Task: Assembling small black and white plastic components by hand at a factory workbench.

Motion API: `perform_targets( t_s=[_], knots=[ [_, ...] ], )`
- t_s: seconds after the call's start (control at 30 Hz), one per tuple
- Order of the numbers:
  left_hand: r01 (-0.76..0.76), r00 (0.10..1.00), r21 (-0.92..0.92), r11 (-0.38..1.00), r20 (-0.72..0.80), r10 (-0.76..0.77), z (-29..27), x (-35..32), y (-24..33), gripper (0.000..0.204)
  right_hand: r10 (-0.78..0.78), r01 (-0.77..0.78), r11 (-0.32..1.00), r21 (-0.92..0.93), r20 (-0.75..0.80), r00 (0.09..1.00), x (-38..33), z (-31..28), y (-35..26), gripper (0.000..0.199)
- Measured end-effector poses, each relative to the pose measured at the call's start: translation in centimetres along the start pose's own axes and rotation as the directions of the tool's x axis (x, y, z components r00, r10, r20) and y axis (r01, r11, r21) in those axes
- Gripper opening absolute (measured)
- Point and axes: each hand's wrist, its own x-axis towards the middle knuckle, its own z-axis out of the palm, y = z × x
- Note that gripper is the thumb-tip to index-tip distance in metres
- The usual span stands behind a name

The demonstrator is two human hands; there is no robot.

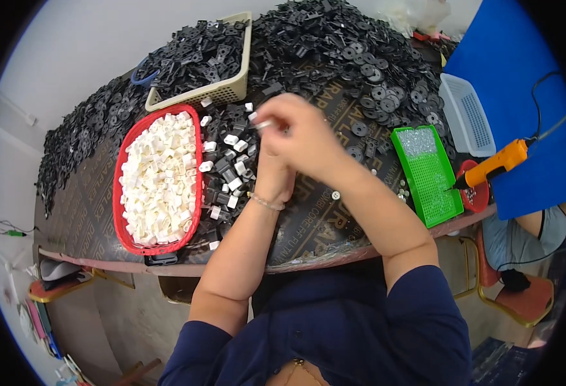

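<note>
Over the middle of the table my right hand (pixel 302 132) crosses above my left hand, blurred by motion. Its fingers are curled together around what looks like a small white plastic piece (pixel 265 124). Most of my left hand (pixel 275 172) lies beneath it, wrist upright with a bracelet, and its fingers are hidden. Just left of both hands, white block-shaped pieces (pixel 231 139) with black parts on them lie scattered in a loose group. A red basket (pixel 199 174) heaped with white plastic pieces (pixel 157 174) stands beside that group.
Behind are a cream basket (pixel 241 83) of black parts and a big heap of black parts (pixel 321 38) with discs (pixel 392 101). On the right stand a green tray (pixel 429 177) of small clear pieces, a red bowl (pixel 479 196), an orange electric screwdriver (pixel 498 161) and a white basket (pixel 468 116).
</note>
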Motion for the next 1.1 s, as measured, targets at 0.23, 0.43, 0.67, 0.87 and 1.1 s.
perform_targets(
  t_s=[0.23, 0.43, 0.67, 0.87, 1.1],
  knots=[
    [-0.031, 0.999, 0.239, 0.97, -0.014, 0.036, -0.9, -0.1, 0.0, 0.052, 0.542, -0.414, 0.712, 0.566, -0.069, 0.837, -5.3, -5.3, 5.7, 0.022],
    [-0.136, 0.989, 0.298, 0.945, -0.007, 0.145, -1.8, 0.4, 0.2, 0.045, 0.558, -0.519, 0.54, 0.662, 0.18, 0.81, -5.7, -3.4, 5.8, 0.02],
    [-0.299, 0.951, 0.416, 0.859, 0.05, 0.306, -1.1, -0.4, -0.1, 0.046, 0.537, -0.48, 0.606, 0.635, 0.119, 0.835, -6.3, -2.7, 6.1, 0.022],
    [-0.095, 0.995, 0.458, 0.884, 0.065, 0.073, -1.3, -0.3, 1.5, 0.053, 0.441, -0.453, 0.714, 0.534, 0.159, 0.883, -6.2, -3.1, 6.4, 0.047],
    [0.337, 0.926, -0.106, 0.936, 0.216, -0.309, -0.3, -1.1, 0.1, 0.065, 0.186, -0.234, 0.863, 0.447, 0.149, 0.971, -4.0, -3.3, 5.2, 0.074]
  ],
)
